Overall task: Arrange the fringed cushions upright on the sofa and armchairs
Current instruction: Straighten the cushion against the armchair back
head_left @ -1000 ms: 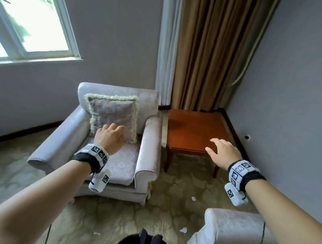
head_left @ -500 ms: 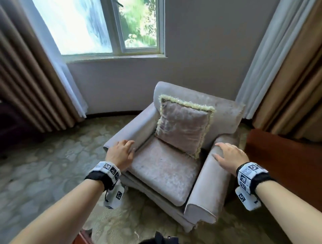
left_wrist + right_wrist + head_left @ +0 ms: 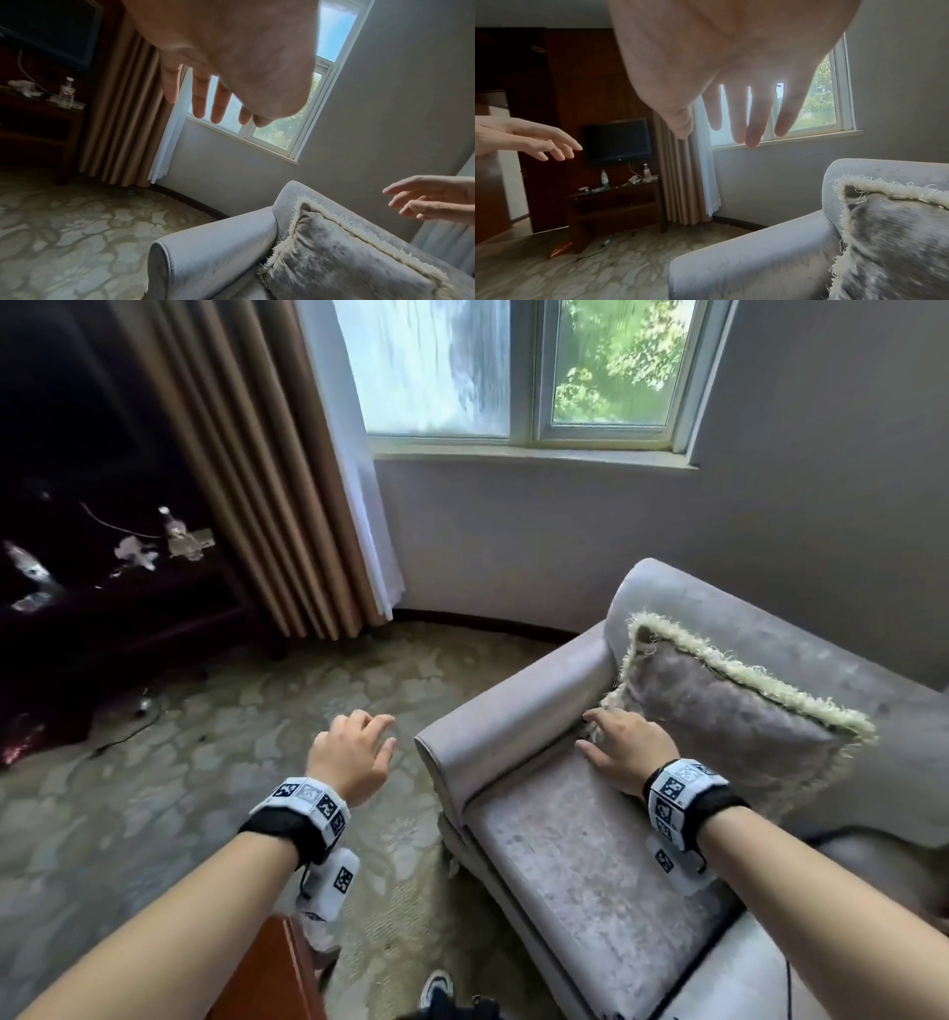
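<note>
A pale grey velvet armchair [image 3: 590,855] stands on the patterned carpet [image 3: 205,762] below the window. On its seat a fringed cushion [image 3: 729,716] stands upright, leaning against the backrest (its cream fringe touching the inner side of the armrest). A dark wooden cabinet [image 3: 613,205] carries bottles [image 3: 604,179] and small clutter.

The fringed cushion [image 3: 729,716] stands on the armchair [image 3: 580,855], leaning on its backrest. The window [image 3: 518,367] is behind it, the curtain [image 3: 246,454] to the left.
</note>
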`<action>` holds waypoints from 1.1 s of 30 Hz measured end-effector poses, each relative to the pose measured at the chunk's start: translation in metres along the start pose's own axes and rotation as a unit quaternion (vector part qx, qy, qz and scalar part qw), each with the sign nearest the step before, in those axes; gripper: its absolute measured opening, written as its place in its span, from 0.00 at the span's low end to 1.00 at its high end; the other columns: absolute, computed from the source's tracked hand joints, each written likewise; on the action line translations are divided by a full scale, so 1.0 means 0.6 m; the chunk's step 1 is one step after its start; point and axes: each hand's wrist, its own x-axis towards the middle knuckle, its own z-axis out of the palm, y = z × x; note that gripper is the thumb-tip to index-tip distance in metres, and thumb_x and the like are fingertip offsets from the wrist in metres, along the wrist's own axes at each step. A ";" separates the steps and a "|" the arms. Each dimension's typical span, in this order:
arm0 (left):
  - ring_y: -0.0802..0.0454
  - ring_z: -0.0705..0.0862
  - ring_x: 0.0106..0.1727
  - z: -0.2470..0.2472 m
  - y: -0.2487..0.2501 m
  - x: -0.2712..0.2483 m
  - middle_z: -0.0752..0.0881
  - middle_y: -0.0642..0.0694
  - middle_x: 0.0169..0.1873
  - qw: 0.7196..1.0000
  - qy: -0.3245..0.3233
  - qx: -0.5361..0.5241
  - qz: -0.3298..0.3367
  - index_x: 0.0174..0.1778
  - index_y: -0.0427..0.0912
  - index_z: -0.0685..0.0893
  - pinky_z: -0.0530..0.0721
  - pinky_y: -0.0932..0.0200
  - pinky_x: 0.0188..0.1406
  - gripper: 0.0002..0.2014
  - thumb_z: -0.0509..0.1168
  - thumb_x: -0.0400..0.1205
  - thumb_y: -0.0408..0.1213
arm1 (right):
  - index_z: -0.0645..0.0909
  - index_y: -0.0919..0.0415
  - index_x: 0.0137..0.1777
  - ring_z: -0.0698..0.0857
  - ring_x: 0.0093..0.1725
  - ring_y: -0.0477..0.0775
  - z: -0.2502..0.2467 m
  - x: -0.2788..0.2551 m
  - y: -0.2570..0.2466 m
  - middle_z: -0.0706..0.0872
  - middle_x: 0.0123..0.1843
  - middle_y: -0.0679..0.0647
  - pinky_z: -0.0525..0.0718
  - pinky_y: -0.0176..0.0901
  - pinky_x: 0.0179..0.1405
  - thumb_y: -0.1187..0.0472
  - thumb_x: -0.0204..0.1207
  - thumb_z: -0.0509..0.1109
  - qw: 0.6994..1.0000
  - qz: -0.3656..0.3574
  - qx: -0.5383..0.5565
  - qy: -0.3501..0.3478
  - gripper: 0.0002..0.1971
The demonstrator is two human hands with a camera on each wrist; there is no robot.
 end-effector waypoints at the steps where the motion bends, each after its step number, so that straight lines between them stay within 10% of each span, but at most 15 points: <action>1: 0.41 0.80 0.58 0.006 -0.006 0.027 0.82 0.46 0.58 1.000 -0.006 0.003 0.005 0.70 0.52 0.78 0.80 0.45 0.52 0.27 0.49 0.78 0.56 | 0.75 0.49 0.71 0.81 0.66 0.58 0.006 0.022 -0.003 0.83 0.65 0.52 0.78 0.53 0.62 0.39 0.78 0.63 1.000 0.003 -0.001 0.000 0.24; 10: 0.40 0.82 0.53 0.045 0.038 0.307 0.85 0.45 0.53 0.985 -0.042 0.019 0.166 0.67 0.52 0.81 0.83 0.46 0.47 0.23 0.53 0.81 0.54 | 0.74 0.48 0.70 0.81 0.66 0.57 0.031 0.103 0.077 0.82 0.64 0.52 0.79 0.52 0.62 0.37 0.78 0.60 0.987 0.161 -0.008 -0.026 0.25; 20: 0.42 0.79 0.65 0.148 0.349 0.478 0.82 0.46 0.63 0.934 -0.107 -0.008 0.340 0.73 0.56 0.75 0.78 0.50 0.60 0.21 0.57 0.84 0.52 | 0.71 0.47 0.73 0.80 0.68 0.55 0.047 0.038 0.306 0.81 0.68 0.51 0.77 0.50 0.65 0.38 0.80 0.60 0.936 0.351 0.029 -0.023 0.25; 33: 0.39 0.81 0.58 0.291 0.603 0.659 0.79 0.43 0.57 0.882 -0.177 -0.022 0.436 0.75 0.53 0.72 0.82 0.49 0.54 0.30 0.54 0.77 0.58 | 0.66 0.45 0.76 0.78 0.69 0.58 0.107 0.053 0.521 0.79 0.71 0.51 0.77 0.53 0.66 0.40 0.79 0.61 0.882 0.457 0.091 -0.067 0.27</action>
